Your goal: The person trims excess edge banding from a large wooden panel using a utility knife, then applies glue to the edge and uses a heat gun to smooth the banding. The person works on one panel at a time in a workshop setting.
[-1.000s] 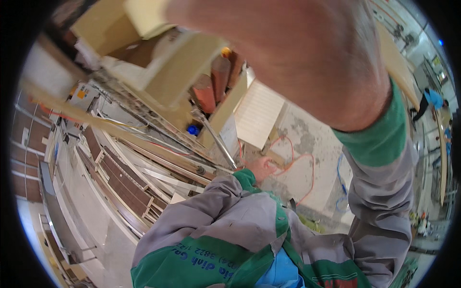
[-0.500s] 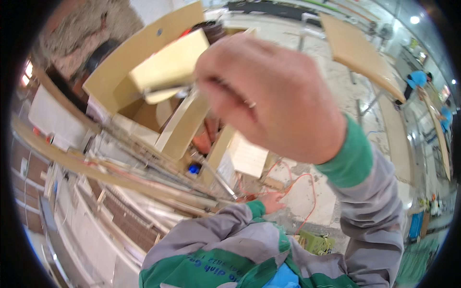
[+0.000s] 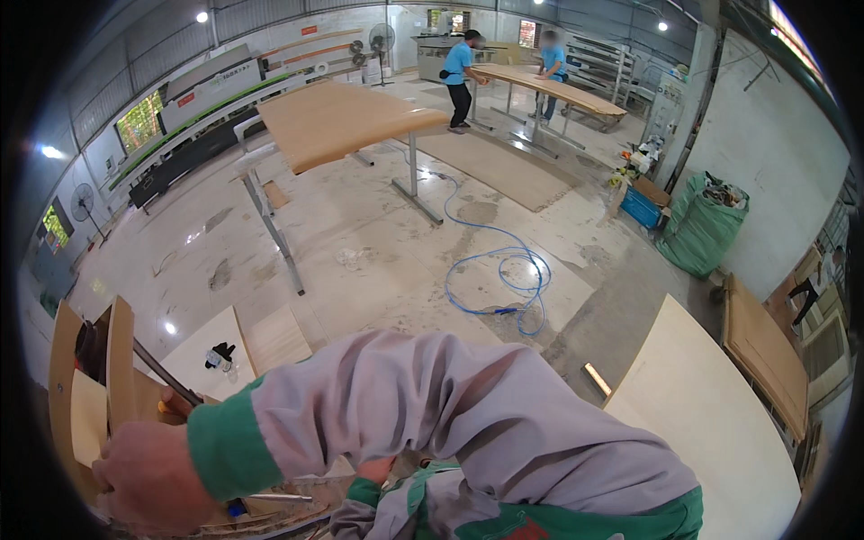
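Observation:
My right arm reaches across to the lower left, where my right hand (image 3: 148, 472) is curled beside an open wooden box (image 3: 121, 360). Its fingers look bent in, but whatever they may hold is hidden. A pale board piece (image 3: 88, 414) leans inside that box, next to the hand. Low in the middle, my left hand (image 3: 376, 469) shows only in part under the right sleeve; its fingers are out of sight. Between the two hands lies a thin metal rod (image 3: 281, 497), and a small blue object (image 3: 236, 508) sits close to the right wrist.
Pale boards (image 3: 205, 346) lie past the box, with a small black-and-clear item (image 3: 219, 357) on top. A large cream panel (image 3: 711, 423) stands at right. Beyond are a coiled blue hose (image 3: 499, 270), a board-topped table (image 3: 346, 121), and two people (image 3: 459, 76) at another table (image 3: 549, 85).
The view has swung up and to the right, bringing the wide workshop floor into sight. My right hand, raised large in front before, now appears low at left beside the box.

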`<state>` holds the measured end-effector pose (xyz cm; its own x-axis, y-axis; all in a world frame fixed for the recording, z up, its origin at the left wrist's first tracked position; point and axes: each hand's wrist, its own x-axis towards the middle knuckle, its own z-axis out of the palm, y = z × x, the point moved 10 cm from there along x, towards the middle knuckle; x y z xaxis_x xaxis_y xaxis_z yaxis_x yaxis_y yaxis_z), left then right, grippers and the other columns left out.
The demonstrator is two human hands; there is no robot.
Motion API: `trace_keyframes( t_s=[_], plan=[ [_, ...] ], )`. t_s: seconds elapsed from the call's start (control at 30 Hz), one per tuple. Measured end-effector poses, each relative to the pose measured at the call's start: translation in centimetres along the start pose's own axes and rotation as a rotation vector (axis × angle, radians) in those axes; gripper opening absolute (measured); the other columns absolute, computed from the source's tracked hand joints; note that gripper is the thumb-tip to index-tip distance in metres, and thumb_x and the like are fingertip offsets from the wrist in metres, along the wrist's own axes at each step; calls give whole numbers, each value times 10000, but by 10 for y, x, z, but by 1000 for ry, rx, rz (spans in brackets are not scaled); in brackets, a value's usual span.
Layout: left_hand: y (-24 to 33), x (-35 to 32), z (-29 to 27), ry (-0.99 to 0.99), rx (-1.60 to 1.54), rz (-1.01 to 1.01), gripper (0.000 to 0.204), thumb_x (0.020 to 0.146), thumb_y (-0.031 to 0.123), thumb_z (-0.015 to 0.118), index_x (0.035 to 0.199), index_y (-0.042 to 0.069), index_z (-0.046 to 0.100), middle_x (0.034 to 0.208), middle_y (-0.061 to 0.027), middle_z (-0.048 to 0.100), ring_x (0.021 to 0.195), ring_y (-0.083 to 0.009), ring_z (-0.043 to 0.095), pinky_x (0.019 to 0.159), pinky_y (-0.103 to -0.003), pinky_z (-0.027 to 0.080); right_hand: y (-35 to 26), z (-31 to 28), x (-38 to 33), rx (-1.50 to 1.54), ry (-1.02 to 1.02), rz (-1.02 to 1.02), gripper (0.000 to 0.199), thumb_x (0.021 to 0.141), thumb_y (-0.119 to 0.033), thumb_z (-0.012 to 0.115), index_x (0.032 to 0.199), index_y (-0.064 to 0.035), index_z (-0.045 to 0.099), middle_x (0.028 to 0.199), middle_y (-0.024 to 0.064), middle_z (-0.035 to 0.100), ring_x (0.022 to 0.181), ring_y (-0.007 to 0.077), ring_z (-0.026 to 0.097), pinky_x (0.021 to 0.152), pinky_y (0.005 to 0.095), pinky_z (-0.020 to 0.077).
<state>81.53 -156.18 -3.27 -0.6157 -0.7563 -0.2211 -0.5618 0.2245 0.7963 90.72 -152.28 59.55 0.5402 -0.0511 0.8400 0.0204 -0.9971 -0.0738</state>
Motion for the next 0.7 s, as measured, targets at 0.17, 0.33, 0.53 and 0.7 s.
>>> trace_keyframes(
  t_s=[0.17,0.33,0.53,0.7],
  plan=[
    [1,-1,14,-49,-28,-54,543,934,290,710,1304,-73,547,1122,-96,675,917,-145,644,715,-274,524,6,-48,-60,-16,80,115,116,806,-234,676,829,-125,644,834,81,623,724,287,656,599,432,513],
    [13,-5,25,-72,-781,-415,531,942,293,715,1338,-13,535,1118,-86,646,898,-174,647,662,-294,527,75,-100,-245,-339,-90,738,127,921,-269,639,897,-161,703,854,63,655,797,274,669,613,384,537],
    [-51,-5,50,60,-1139,-771,180,1002,201,561,1119,67,594,935,-66,617,790,-237,594,627,-405,502,-30,-257,-580,-898,387,1220,422,886,-31,455,1269,-52,631,1199,187,678,1088,358,652,947,412,527],
    [-80,8,32,-312,647,-312,248,979,292,543,1140,141,656,987,-114,672,837,-286,657,658,-469,529,-311,-309,-781,-1333,1052,2025,304,895,-87,527,1159,-87,678,1016,178,717,986,331,678,916,428,522]
  ],
)
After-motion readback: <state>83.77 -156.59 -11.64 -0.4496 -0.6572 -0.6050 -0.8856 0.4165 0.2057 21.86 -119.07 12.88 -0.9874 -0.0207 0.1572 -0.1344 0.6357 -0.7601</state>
